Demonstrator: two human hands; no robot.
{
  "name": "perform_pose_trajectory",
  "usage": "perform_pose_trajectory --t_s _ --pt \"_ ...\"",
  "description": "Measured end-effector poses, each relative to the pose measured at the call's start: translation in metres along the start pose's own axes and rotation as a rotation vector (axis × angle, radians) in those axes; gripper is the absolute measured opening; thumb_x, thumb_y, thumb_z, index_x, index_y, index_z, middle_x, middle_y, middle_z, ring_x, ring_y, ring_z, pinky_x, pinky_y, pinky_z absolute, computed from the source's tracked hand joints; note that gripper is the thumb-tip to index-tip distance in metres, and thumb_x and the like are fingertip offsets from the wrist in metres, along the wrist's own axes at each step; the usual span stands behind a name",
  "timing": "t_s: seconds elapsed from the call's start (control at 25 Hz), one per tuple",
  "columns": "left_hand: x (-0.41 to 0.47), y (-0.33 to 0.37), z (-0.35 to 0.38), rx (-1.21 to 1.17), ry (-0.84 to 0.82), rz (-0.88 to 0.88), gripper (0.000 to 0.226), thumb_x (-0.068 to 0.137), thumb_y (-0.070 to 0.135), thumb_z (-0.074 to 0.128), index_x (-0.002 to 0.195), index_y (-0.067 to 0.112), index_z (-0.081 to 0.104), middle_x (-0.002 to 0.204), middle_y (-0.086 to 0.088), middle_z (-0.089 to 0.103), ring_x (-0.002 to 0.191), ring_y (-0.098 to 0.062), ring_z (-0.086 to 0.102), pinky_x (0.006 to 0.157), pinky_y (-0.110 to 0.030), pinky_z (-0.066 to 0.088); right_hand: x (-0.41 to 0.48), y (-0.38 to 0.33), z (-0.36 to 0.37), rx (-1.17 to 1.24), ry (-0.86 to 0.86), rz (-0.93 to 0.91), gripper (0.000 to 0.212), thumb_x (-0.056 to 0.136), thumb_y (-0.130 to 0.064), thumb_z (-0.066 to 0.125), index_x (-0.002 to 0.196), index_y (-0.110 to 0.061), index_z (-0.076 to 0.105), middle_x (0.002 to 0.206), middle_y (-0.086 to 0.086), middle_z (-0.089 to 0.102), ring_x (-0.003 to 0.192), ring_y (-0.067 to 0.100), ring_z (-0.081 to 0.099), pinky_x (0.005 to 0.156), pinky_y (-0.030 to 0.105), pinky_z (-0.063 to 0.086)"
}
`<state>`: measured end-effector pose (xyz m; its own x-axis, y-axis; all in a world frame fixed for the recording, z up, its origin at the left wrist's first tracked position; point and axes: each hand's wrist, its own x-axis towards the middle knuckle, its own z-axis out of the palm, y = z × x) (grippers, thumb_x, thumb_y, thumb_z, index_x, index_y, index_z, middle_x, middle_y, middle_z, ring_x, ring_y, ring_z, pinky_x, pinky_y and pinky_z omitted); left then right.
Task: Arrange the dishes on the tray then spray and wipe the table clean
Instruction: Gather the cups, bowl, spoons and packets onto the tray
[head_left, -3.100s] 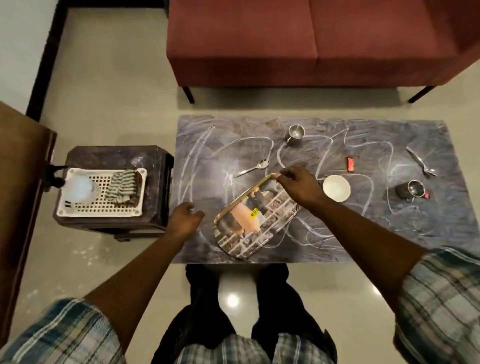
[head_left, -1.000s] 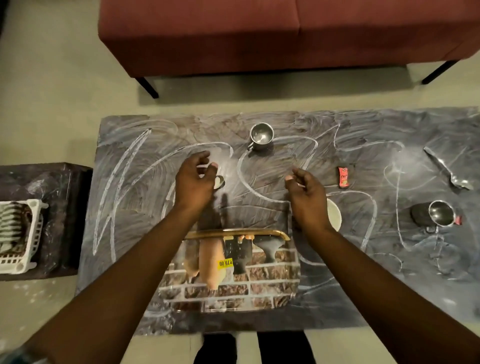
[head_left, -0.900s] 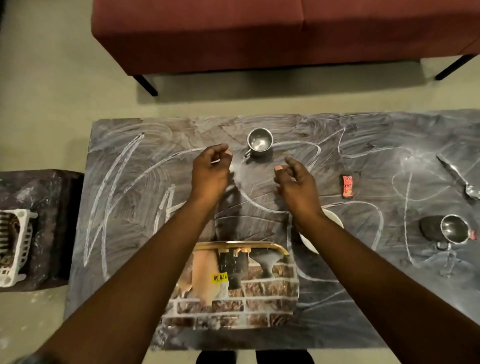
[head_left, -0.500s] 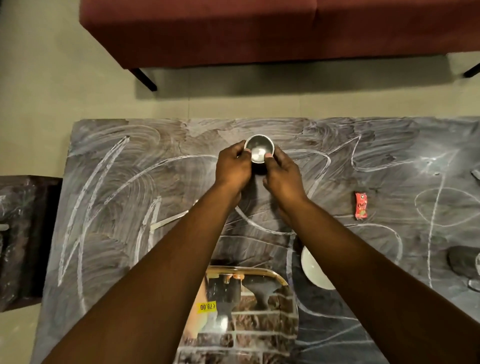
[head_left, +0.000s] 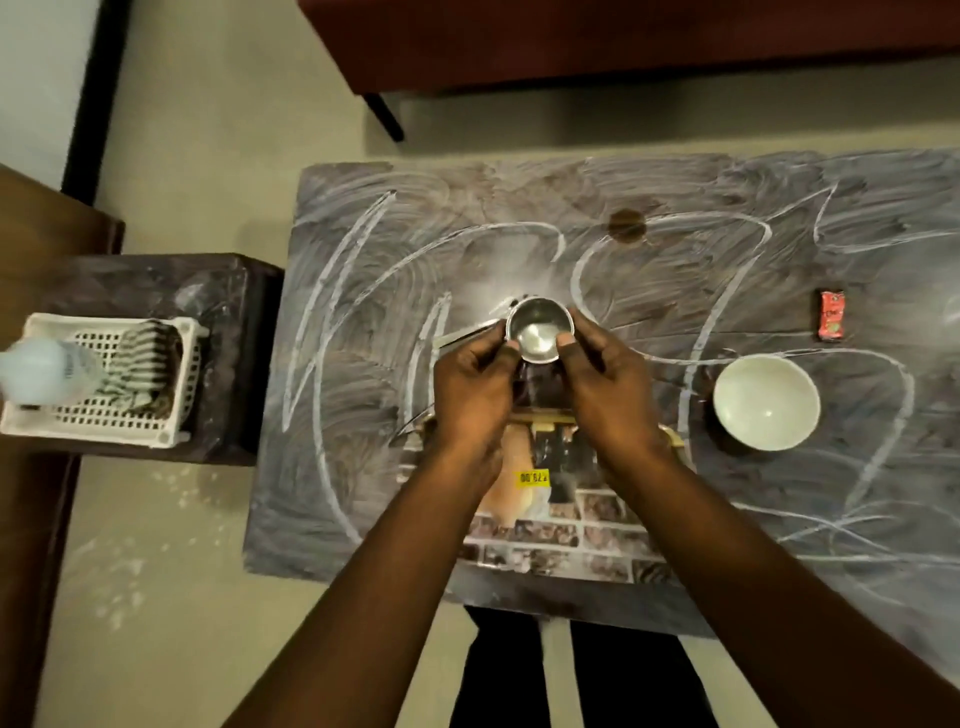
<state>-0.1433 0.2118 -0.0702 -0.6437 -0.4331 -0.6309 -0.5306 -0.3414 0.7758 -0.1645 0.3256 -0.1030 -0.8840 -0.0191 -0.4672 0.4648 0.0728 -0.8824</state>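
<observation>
While both my hands curl round the small round steel cup (head_left: 540, 332), it sits between them just beyond the far gold rim of the rectangular tray printed with a brick picture (head_left: 561, 540). My left hand (head_left: 475, 387) pinches the cup's left side, and a thin steel spoon handle (head_left: 465, 332) sticks out leftward from under its fingers. My right hand (head_left: 605, 387) grips the right side, thumb at the lip. The tray lies along the near edge of the dark table smeared with white streaks (head_left: 363, 374). What shows of the tray's floor is open, with a yellow price sticker (head_left: 533, 476) on it. The white round ceramic bowl (head_left: 766, 402) stands right of the tray's far corner, near it but apart. A small red packet (head_left: 832, 322) lies beyond the bowl. Past the table's left edge, a white slotted plastic basket (head_left: 93, 415) holds a spray bottle (head_left: 39, 366) and a striped cloth (head_left: 143, 364).
</observation>
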Motion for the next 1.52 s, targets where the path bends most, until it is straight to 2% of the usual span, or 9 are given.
perform_pose_trajectory --t_s 0.12,0.28,0.48,0.76,0.84,1.0,1.16,1.32,1.52 --pt "-0.025 -0.040 -0.055 -0.030 0.037 -0.067 0.029 0.105 -0.003 0.060 0.129 0.002 0.076 0.122 -0.025 0.079 0.105 -0.036 0.075 0.094 -0.049 0.060 -0.053 0.039 0.026 -0.016 0.002 0.090 0.037 0.106 -0.023 0.064 0.142 -0.011 0.066 0.134 0.008 0.074 0.125 0.022 0.070 0.112 0.052 0.053" --pt "-0.026 -0.084 -0.099 -0.013 0.090 -0.021 0.029 0.105 -0.003 0.062 0.119 0.014 0.081 0.095 0.007 0.086 0.080 -0.013 0.079 0.062 -0.027 0.063 -0.082 0.071 0.051 -0.069 -0.024 0.071 0.026 0.106 -0.022 0.064 0.130 -0.016 0.074 0.122 0.000 0.078 0.116 0.014 0.073 0.107 0.044 0.057" --pt "-0.019 -0.109 -0.112 -0.058 0.179 -0.029 0.029 0.105 0.000 0.063 0.131 0.002 0.076 0.118 -0.014 0.083 0.112 -0.031 0.079 0.103 -0.050 0.062 -0.080 0.089 0.067 -0.131 -0.085 0.047 0.031 0.108 -0.026 0.061 0.135 -0.016 0.073 0.114 -0.009 0.080 0.105 0.001 0.074 0.096 0.027 0.060" --pt "-0.018 -0.112 -0.108 -0.098 0.214 -0.009 0.029 0.103 -0.002 0.064 0.129 0.004 0.077 0.111 -0.007 0.084 0.108 -0.024 0.081 0.097 -0.041 0.065 -0.074 0.100 0.068 -0.201 -0.059 0.001 0.031 0.108 -0.029 0.061 0.133 -0.016 0.075 0.107 -0.013 0.080 0.097 -0.015 0.070 0.077 0.002 0.050" --pt "-0.019 -0.112 -0.106 -0.065 0.229 -0.005 0.029 0.104 0.000 0.064 0.130 0.003 0.076 0.114 -0.009 0.084 0.105 -0.021 0.081 0.094 -0.037 0.066 -0.074 0.101 0.068 -0.187 -0.054 0.007 0.031 0.108 -0.028 0.061 0.134 -0.016 0.075 0.103 -0.018 0.078 0.095 -0.015 0.071 0.075 0.002 0.049" --pt "-0.024 -0.106 -0.101 0.044 0.285 0.026 0.031 0.103 0.002 0.065 0.131 0.010 0.077 0.113 -0.003 0.083 0.094 -0.009 0.081 0.071 -0.019 0.064 -0.075 0.101 0.068 -0.160 -0.055 0.029 0.035 0.107 -0.031 0.061 0.139 -0.021 0.071 0.111 -0.019 0.076 0.099 -0.017 0.069 0.078 0.000 0.049" --pt "-0.044 -0.098 -0.092 0.279 0.452 0.245 0.041 0.097 0.004 0.070 0.135 0.019 0.067 0.133 -0.004 0.066 0.111 -0.021 0.068 0.085 -0.019 0.051 -0.078 0.089 0.044 -0.018 0.064 0.085 0.030 0.104 -0.030 0.068 0.133 -0.021 0.071 0.120 -0.010 0.077 0.105 -0.004 0.071 0.087 0.010 0.053" --pt "-0.071 -0.084 -0.033 0.430 0.176 0.465 0.041 0.096 -0.003 0.070 0.126 0.025 0.065 0.132 -0.012 0.064 0.097 -0.017 0.065 0.085 -0.031 0.056 -0.089 0.067 -0.037 0.030 0.206 0.008 0.017 0.104 -0.026 0.068 0.113 -0.015 0.078 0.101 -0.004 0.081 0.095 0.004 0.075 0.085 0.020 0.058" --pt "-0.106 -0.092 0.094 0.487 -0.206 0.406 0.030 0.101 -0.002 0.066 0.126 0.014 0.071 0.124 -0.005 0.074 0.107 -0.019 0.070 0.095 -0.034 0.060 -0.108 0.048 -0.189 0.049 0.428 -0.046 0.016 0.104 -0.026 0.068 0.109 -0.016 0.079 0.094 -0.008 0.080 0.090 0.002 0.075 0.079 0.017 0.057"
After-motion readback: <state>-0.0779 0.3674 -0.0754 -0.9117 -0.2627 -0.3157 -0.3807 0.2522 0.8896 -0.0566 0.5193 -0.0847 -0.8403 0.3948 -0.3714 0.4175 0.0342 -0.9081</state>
